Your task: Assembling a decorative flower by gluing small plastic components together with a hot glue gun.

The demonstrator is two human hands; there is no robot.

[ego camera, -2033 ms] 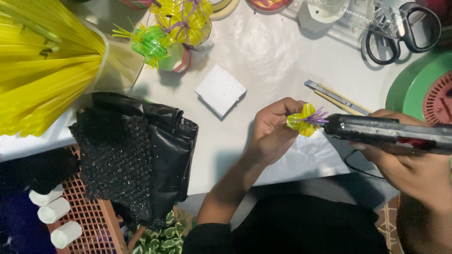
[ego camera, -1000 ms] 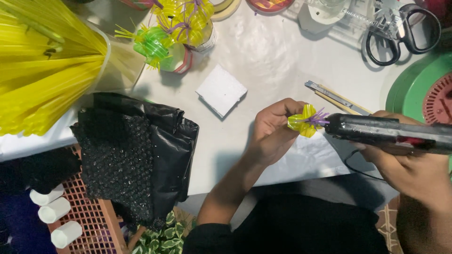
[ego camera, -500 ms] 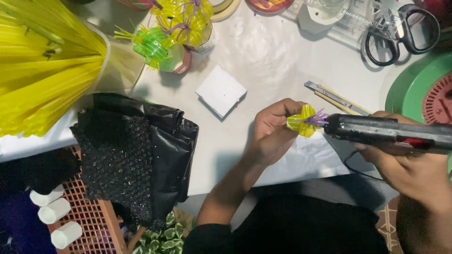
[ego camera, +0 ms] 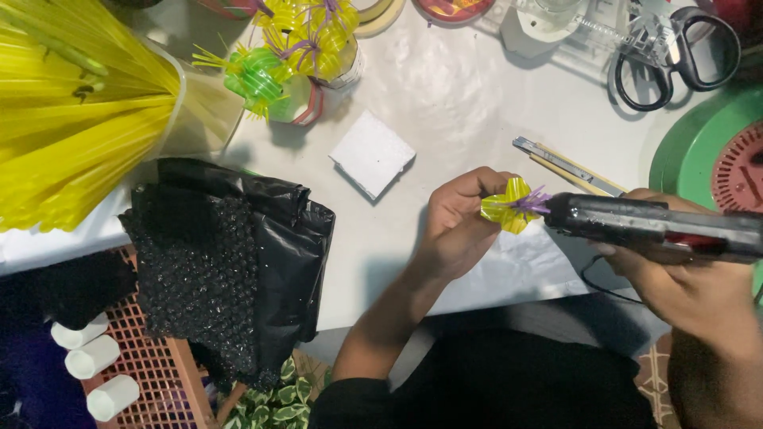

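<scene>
Head view, right of centre: the left hand pinches a yellow straw flower; the right hand grips a black glue gun, its nozzle apparently touching the flower's right side.

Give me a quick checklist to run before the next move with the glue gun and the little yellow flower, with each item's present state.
1. Left hand grips the yellow flower firmly: ok.
2. Right hand holds the glue gun: ok.
3. Gun's tip sits at the flower's purple centre: ok.
4. Fingertips away from the tip: cannot tell, they pinch close beside it.
5. Glue coming out: cannot tell.
6. Cutter and scissors lie apart from both hands: ok.
</scene>
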